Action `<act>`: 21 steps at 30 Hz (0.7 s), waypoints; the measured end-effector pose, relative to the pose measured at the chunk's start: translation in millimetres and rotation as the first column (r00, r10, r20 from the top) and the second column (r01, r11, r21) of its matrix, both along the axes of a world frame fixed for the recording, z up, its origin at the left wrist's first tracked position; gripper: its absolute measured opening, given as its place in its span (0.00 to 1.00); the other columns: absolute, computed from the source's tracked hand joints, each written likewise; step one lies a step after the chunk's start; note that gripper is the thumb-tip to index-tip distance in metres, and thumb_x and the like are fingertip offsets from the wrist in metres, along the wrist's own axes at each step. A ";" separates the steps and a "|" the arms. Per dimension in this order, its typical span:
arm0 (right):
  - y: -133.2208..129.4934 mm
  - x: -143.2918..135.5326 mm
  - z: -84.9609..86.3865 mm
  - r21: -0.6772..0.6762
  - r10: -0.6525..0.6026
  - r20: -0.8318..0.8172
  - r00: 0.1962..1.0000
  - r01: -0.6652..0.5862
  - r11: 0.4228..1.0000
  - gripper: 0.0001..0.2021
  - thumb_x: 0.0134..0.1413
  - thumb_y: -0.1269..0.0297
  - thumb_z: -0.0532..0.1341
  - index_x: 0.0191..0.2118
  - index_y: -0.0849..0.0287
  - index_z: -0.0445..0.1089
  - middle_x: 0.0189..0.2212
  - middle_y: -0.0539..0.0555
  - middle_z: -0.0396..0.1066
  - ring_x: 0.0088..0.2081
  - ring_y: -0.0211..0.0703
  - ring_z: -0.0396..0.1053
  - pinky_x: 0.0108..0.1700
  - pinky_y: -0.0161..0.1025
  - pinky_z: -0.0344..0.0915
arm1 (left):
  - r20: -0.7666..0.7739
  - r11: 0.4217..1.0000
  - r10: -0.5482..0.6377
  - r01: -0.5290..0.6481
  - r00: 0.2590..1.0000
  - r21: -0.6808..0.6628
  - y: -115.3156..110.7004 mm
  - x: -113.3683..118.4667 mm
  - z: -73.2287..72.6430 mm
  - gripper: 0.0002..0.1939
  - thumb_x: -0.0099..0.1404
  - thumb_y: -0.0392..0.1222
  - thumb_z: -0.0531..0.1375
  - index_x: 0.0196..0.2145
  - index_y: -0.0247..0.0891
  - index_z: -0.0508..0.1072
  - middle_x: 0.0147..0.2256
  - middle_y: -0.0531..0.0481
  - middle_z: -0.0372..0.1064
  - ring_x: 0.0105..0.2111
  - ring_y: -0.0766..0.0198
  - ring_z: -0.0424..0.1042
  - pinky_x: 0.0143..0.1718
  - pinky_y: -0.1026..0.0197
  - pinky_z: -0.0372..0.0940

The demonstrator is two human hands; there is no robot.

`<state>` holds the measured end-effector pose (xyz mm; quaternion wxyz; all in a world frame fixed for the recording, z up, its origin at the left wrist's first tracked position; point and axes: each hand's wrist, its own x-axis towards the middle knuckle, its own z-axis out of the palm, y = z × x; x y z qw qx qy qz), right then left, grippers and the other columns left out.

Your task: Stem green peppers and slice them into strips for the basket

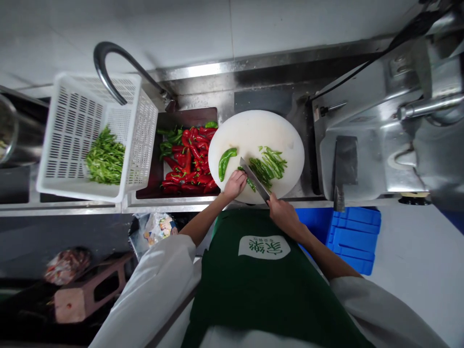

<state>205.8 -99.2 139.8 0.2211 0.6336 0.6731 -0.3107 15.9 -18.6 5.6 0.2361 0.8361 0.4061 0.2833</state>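
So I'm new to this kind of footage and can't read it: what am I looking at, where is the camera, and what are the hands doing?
There is no machine here, just a person in a green apron, filmed by a camera on their own head looking down, so the picture looks bent. The right hand grips a knife. The left hand steadies a green pepper under the blade on a round white cutting board. Cut pepper strips and a whole green pepper also lie on the board. Left of it sits a tray of red chillies, then a white basket with cut greens.
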 end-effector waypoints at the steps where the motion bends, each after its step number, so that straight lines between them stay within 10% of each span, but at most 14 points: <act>1: -0.1 -1.0 -0.7 -0.014 -0.015 -0.001 1.000 0.015 1.000 0.16 0.70 0.64 0.42 0.54 0.65 0.58 0.37 0.64 0.76 0.41 0.53 0.76 0.39 0.40 0.63 | 0.007 1.000 -0.004 0.004 1.000 -0.001 -0.3 -0.4 0.8 0.12 0.73 0.39 0.50 0.42 0.35 0.72 0.41 0.41 0.70 0.43 0.57 0.68 0.48 0.49 0.69; 21: -8.1 9.4 7.0 0.010 0.061 0.067 0.996 -0.061 0.998 0.17 0.71 0.62 0.42 0.55 0.64 0.58 0.33 0.61 0.76 0.39 0.53 0.77 0.38 0.40 0.63 | 0.005 0.989 -0.143 0.143 0.990 -0.031 2.9 -13.6 -0.7 0.13 0.73 0.39 0.49 0.46 0.36 0.72 0.44 0.41 0.70 0.48 0.56 0.68 0.51 0.47 0.68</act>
